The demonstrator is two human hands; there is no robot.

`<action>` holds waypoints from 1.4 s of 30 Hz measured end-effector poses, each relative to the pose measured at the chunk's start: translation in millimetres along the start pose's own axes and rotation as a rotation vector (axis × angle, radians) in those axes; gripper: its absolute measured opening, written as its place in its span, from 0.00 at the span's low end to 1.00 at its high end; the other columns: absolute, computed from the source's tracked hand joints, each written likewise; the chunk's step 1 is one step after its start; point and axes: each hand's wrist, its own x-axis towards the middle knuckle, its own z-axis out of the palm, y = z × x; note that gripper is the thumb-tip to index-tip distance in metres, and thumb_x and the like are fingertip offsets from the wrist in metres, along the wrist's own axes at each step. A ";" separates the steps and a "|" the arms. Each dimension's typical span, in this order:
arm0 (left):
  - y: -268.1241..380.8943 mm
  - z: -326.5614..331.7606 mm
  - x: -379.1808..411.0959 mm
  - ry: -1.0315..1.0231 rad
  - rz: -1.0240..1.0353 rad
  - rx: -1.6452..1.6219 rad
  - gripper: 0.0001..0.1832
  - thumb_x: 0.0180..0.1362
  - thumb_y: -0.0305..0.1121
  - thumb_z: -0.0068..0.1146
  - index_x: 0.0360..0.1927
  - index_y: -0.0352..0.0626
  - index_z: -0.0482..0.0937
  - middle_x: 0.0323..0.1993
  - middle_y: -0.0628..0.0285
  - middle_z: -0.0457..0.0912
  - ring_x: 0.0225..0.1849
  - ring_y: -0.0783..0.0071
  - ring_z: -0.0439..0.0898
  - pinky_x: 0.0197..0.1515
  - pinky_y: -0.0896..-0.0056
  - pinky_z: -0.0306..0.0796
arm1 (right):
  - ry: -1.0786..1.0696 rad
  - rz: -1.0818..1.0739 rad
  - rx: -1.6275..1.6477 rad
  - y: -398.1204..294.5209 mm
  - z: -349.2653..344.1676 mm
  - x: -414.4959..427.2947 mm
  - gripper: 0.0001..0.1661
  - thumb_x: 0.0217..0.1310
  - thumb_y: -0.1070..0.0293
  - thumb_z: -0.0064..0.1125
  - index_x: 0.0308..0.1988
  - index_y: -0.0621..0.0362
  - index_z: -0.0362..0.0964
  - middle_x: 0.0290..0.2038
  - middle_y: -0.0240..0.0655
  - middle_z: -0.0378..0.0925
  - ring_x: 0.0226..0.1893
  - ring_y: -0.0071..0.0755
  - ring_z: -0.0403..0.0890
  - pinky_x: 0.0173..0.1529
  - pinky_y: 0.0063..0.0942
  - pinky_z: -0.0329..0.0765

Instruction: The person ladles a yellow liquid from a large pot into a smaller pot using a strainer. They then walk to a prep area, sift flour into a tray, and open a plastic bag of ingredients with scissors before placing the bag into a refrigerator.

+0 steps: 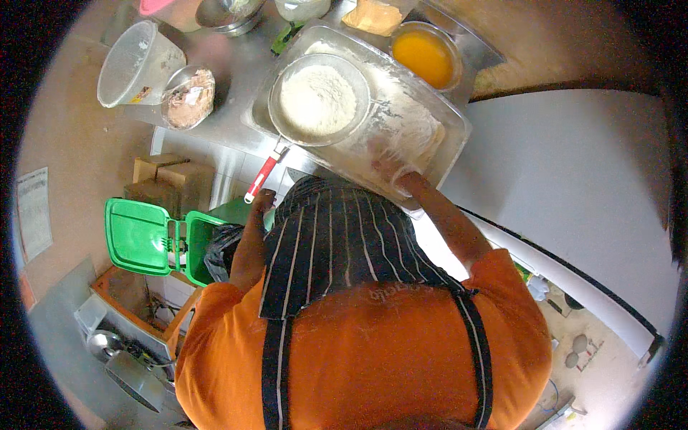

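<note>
A round sieve (277, 115) with a mound of white flour (317, 99) in it rests over a rectangular metal tub (457, 142). Its red-and-white handle (262, 179) juts out towards me. My left hand (264, 199) hangs just beside the handle's end; whether it touches is unclear, and its fingers are hard to make out. Inside the tub's near right part is my right hand (389, 164), blurred, close to loose flour (414, 126). A pale ring-like shape shows at its wrist; I cannot tell what the fingers hold.
Behind the tub stand a bowl of orange liquid (423, 58) and a bag of tan powder (373, 17). A plastic bucket (126, 67) and a tub of brown powder (188, 102) sit left. Below are cardboard boxes (185, 180) and an open green bin (138, 236). A grey panel (570, 161) flanks the right.
</note>
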 end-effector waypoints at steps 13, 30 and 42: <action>42.1 -7.1 -60.9 -0.083 -0.019 -0.313 0.13 0.63 0.36 0.46 0.49 0.44 0.70 0.36 0.59 0.79 0.29 0.70 0.78 0.23 0.69 0.71 | -0.216 -0.317 -0.014 -83.0 -50.3 35.3 0.24 0.67 0.56 0.42 0.59 0.50 0.64 0.55 0.45 0.70 0.55 0.50 0.71 0.59 0.41 0.69; 38.6 -20.7 -44.3 -0.142 0.060 -0.073 0.15 0.60 0.39 0.52 0.46 0.43 0.75 0.36 0.59 0.82 0.31 0.67 0.81 0.28 0.68 0.74 | -0.125 0.201 -0.080 -1.7 22.9 -65.4 0.19 0.61 0.58 0.48 0.49 0.54 0.71 0.50 0.42 0.75 0.51 0.46 0.76 0.55 0.38 0.72; 51.8 -32.7 -37.0 -0.215 0.508 0.152 0.17 0.60 0.40 0.53 0.46 0.39 0.73 0.33 0.58 0.81 0.32 0.69 0.79 0.27 0.69 0.73 | -0.106 0.295 0.788 -6.2 0.2 -13.9 0.27 0.64 0.53 0.48 0.56 0.59 0.66 0.56 0.41 0.71 0.55 0.38 0.72 0.60 0.33 0.67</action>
